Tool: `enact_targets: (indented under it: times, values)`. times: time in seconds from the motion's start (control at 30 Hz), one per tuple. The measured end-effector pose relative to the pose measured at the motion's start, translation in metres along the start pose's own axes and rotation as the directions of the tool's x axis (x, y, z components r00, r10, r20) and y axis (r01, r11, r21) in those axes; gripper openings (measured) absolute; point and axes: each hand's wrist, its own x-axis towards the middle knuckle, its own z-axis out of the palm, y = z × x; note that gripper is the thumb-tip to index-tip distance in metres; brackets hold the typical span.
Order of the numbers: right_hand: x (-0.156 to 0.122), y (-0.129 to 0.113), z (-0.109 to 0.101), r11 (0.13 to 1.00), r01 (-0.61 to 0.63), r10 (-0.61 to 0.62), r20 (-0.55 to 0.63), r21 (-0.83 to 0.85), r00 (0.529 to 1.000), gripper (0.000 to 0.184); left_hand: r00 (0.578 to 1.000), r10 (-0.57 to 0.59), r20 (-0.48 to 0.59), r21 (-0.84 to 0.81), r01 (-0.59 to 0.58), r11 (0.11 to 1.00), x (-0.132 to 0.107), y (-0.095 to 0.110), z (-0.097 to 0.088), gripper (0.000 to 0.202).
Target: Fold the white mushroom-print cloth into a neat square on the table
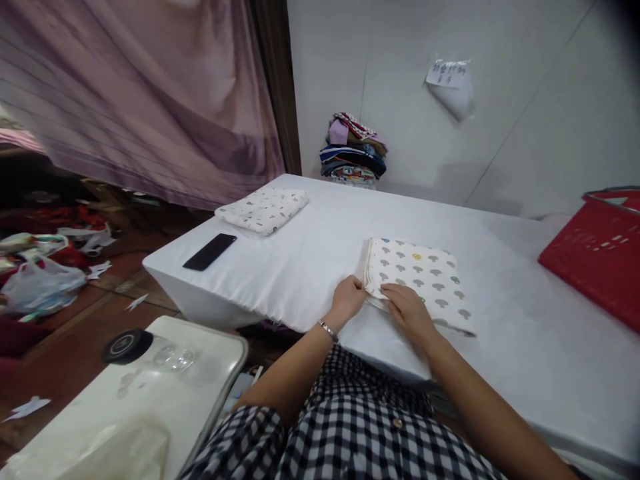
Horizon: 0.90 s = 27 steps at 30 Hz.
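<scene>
A folded white cloth (419, 272) printed with grey mushrooms and a few coloured ones lies on the white-covered table (320, 227) in front of me. My left hand (349, 297), with a bracelet on its wrist, pinches the near left corner of this cloth; the fingertips are partly hidden. Close beside it, my right hand (409, 312) grips the near edge, fingers over the top and thumb low at the side. Farther left on the table lies a second folded white cloth (265, 209) with a small dark print, apart from both hands.
A black phone (210, 252) lies near the table's left end. At the right stands a red basket (595, 257). A stack of folded fabrics (353, 150) rises behind the far edge. A white stool-like surface (200, 347) at lower left bears a roll of black tape (128, 346).
</scene>
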Motion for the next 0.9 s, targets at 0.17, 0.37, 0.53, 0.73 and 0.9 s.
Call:
enact_targets:
  times: [0.17,0.37,0.53,0.73,0.9]
  values:
    - [-0.002,0.000,0.000,0.999,0.037,-0.037,-0.037,-0.018,0.999,0.026,1.000,-0.021,-0.005,-0.086,0.020,0.996,0.004,-0.008,0.003,0.013]
    - [-0.002,-0.001,0.001,0.997,0.044,-0.044,0.004,-0.066,0.999,0.024,0.998,-0.042,0.041,-0.288,0.052,0.956,0.007,-0.012,0.004,0.010]
    - [-0.001,-0.004,0.001,0.996,0.051,-0.049,0.027,-0.071,0.998,0.026,1.000,0.002,-0.026,-0.307,-0.010,0.952,0.008,-0.008,0.003,0.024]
    - [-0.004,0.002,-0.027,0.997,-0.008,0.006,-0.025,-0.071,1.000,0.032,0.999,0.032,-0.032,-0.071,-0.034,0.997,0.007,-0.004,0.002,0.015]
    - [-0.041,0.041,-0.068,0.951,-0.192,0.156,-0.164,-0.240,0.974,0.032,0.999,0.032,-0.021,-0.022,-0.032,0.999,0.008,-0.004,0.002,0.014]
